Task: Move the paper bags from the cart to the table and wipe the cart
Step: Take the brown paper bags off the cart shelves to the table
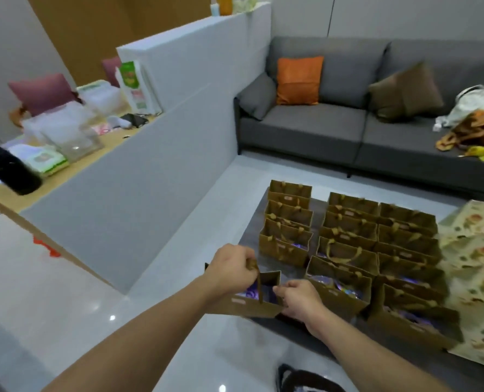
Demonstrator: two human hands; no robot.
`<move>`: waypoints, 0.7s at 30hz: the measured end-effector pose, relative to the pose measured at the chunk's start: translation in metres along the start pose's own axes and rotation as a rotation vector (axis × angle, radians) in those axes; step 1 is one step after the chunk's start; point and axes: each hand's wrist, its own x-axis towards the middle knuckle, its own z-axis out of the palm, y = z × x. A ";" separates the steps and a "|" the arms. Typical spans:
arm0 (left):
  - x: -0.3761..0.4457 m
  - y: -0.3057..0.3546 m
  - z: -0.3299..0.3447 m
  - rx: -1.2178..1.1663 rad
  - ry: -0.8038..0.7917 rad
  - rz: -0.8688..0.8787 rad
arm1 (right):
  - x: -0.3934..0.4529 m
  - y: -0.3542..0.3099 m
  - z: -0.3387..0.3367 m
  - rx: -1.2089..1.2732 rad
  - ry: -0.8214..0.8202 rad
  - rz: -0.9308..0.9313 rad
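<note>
We see even, soft indoor light with small glare spots on the glossy floor (112, 317); the picture is slightly blurred throughout, and straight edges bend toward the corners

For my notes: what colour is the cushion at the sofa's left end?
Orange cushion, clearest in the head view.
</note>
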 end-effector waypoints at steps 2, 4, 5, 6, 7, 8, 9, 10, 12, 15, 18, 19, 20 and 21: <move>0.030 -0.001 0.011 0.003 -0.051 0.007 | 0.026 0.001 -0.003 0.037 0.004 0.052; 0.060 -0.005 0.024 -0.001 -0.098 -0.001 | 0.053 0.001 -0.007 0.068 0.013 0.101; 0.075 -0.007 0.031 0.021 -0.119 0.004 | 0.067 0.000 -0.010 0.080 0.011 0.126; 0.089 -0.009 0.037 0.058 -0.145 0.007 | 0.081 -0.001 -0.012 0.080 0.006 0.145; 0.102 -0.011 0.043 0.093 -0.175 0.007 | 0.096 0.000 -0.014 0.069 -0.002 0.164; 0.115 -0.013 0.048 0.111 -0.203 0.010 | 0.109 0.001 -0.015 0.054 -0.009 0.191; 0.127 -0.014 0.053 0.119 -0.233 0.011 | 0.121 0.000 -0.017 0.035 -0.014 0.210; 0.140 -0.016 0.058 0.116 -0.261 0.011 | 0.133 0.000 -0.017 0.019 -0.018 0.223; 0.164 -0.020 0.068 0.114 -0.314 0.008 | 0.156 -0.003 -0.016 -0.006 -0.019 0.242; 0.196 -0.024 0.088 0.144 -0.373 0.052 | 0.187 -0.002 -0.014 -0.035 -0.022 0.278; 0.223 -0.023 0.102 0.156 -0.404 0.109 | 0.209 0.001 -0.012 -0.060 -0.007 0.326; 0.230 -0.025 0.107 0.149 -0.405 0.126 | 0.214 0.001 -0.011 -0.070 -0.006 0.336; 0.235 -0.026 0.111 0.147 -0.408 0.142 | 0.219 0.003 -0.010 -0.078 -0.002 0.340; 0.239 -0.029 0.115 0.146 -0.415 0.141 | 0.221 0.004 -0.009 -0.081 -0.002 0.343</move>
